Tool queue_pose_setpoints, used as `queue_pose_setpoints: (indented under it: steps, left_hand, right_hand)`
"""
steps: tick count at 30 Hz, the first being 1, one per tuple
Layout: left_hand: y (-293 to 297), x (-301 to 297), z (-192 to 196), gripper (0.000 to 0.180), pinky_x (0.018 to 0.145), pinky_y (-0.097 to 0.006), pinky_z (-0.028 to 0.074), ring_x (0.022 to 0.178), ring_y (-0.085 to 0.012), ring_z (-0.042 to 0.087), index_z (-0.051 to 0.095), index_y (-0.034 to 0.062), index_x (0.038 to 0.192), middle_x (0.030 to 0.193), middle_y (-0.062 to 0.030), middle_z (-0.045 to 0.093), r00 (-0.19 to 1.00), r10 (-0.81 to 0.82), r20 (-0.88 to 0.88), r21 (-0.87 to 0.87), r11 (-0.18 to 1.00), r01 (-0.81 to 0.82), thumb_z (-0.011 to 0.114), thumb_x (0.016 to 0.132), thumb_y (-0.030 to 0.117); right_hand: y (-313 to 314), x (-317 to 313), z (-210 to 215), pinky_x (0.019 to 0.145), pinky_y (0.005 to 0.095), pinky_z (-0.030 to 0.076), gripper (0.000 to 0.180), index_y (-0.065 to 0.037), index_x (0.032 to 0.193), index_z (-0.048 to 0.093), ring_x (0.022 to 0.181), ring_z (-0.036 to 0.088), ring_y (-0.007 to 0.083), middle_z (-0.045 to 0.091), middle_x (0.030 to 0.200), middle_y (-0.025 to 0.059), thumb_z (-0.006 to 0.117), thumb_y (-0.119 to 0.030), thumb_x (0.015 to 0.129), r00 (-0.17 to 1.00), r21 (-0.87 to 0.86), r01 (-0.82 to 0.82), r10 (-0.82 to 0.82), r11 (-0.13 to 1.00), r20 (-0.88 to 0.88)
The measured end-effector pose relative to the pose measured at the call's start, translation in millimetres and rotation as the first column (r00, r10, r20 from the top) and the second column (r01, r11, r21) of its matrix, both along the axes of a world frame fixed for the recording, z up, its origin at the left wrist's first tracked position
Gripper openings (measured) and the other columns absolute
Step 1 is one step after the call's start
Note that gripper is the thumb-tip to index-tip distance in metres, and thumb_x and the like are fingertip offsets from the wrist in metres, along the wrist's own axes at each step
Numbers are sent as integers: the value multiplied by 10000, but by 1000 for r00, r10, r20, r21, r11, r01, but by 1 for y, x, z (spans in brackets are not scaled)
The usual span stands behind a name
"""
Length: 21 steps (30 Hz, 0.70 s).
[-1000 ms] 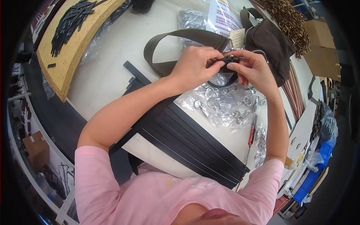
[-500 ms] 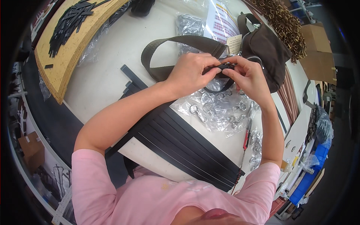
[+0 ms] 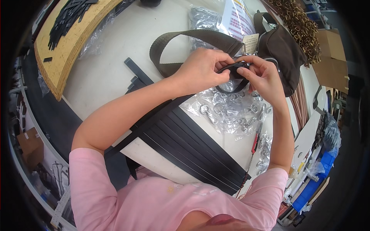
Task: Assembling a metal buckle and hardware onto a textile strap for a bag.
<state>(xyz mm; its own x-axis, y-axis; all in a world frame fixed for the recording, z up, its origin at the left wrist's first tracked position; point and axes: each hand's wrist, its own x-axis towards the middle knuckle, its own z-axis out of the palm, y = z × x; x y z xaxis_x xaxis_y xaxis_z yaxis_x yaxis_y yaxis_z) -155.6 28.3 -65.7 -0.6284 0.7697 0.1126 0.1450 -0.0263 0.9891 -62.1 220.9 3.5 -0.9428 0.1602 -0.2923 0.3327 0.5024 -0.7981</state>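
1. The left hand (image 3: 202, 71) and the right hand (image 3: 264, 77) meet above the white table (image 3: 104, 73), at about one o'clock from the middle of the view. Between them they hold a short black strap (image 3: 233, 66).
2. The left hand's fingers are curled tight and pinch the strap's left end. The right hand's thumb and forefinger are closed narrowly on its right end, where a small metal fitting seems to sit; the detail is too small to be sure.
3. The strap bows slightly between the two grips. It looks light, thin and bendable, yet stiff enough to keep its curve; I judge it is best pinched near the ends, flat between thumb and fingertip.
4. Just beneath the hands, towards six o'clock, lies a clear bag of metal clips (image 3: 231, 111), small and shiny, likely slippery.
5. At one o'clock from the hands a dark brown bag (image 3: 281, 50) rests, its olive shoulder strap (image 3: 181, 38) looping off to ten o'clock.
6. A row of long black strips (image 3: 185, 146) lies across the table edge nearest the person, at six to seven o'clock.
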Motion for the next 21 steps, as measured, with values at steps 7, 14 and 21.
queue_pose_setpoints:
  steps: [7, 14, 21]
  left_hand:
    - [0, 1, -2, 243, 738, -314, 587, 754, -205, 751, 753, -34, 1052, 834, -154, 766, 999, -2, 34, 2, 1000, 2, 703, 865, 114]
    - [1, -13, 0, 279, 781, -270, 586, 810, -135, 725, 706, -105, 1137, 919, -118, 755, 910, -206, 359, 99, 978, 183, 635, 951, 91]
    - [-2, -18, 8, 303, 828, -266, 587, 877, -137, 724, 668, -58, 1262, 1010, -133, 754, 846, -288, 449, 74, 956, 285, 612, 1030, 128]
  right_hand:
    - [2, 1, -2, 449, 207, 387, 226, 7, 1151, 729, 500, 467, -3, 534, 577, -73, 722, -87, 946, 1000, -9, 0, 0, 1000, -14]
    - [3, -17, 19, 443, 223, 443, 235, 36, 1090, 732, 488, 517, 37, 637, 648, -29, 731, -127, 921, 985, -15, -27, 29, 1000, 170]
    - [14, -31, 27, 434, 238, 454, 199, -1, 966, 743, 453, 472, 36, 532, 569, -53, 743, -180, 880, 952, -72, -83, 100, 994, 290]
